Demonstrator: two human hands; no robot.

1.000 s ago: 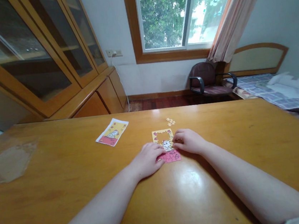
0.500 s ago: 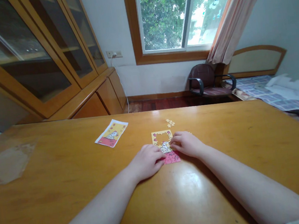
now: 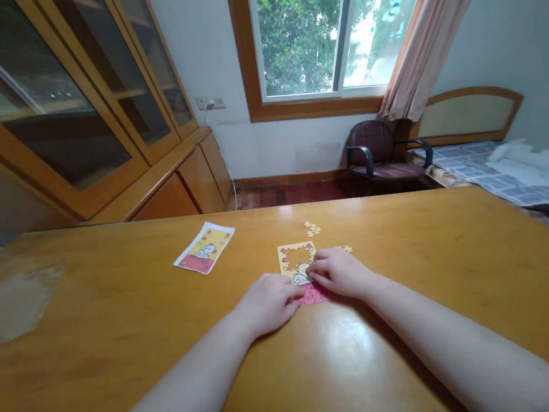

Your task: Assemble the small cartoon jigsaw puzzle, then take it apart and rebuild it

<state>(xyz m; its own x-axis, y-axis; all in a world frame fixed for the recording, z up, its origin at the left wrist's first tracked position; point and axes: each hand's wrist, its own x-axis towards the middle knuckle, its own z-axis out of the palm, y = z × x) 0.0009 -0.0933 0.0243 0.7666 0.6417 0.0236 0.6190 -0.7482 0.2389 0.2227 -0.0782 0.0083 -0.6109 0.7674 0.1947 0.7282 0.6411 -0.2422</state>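
A wooden table [image 3: 280, 390] fills the foreground, with a window [image 3: 297, 31] and a chair [image 3: 371, 142] beyond its far edge. Over the last second the right hand [image 3: 340, 272] has slid further in over the puzzle [image 3: 314, 294], from its right edge towards the white figure in the middle. That shift has bared a small group of pieces [image 3: 347, 248] on the table just beyond the hand. The gap in the upper part of the puzzle remains open, so the work looks partly done, with the attention now seemingly on the join beside the figure.

The puzzle lies flat between the two hands, straight ahead of the person. The right fingertips are drawn close together over its right side; whether they pinch a piece, I cannot tell. The left hand [image 3: 270, 304] rests at the lower left edge, fingers held together and overlapping the pink part, seemingly steadying it; its grip is unclear. More pieces [image 3: 312, 229] lie past the puzzle, and a picture [image 3: 204, 248] lies well to its left.
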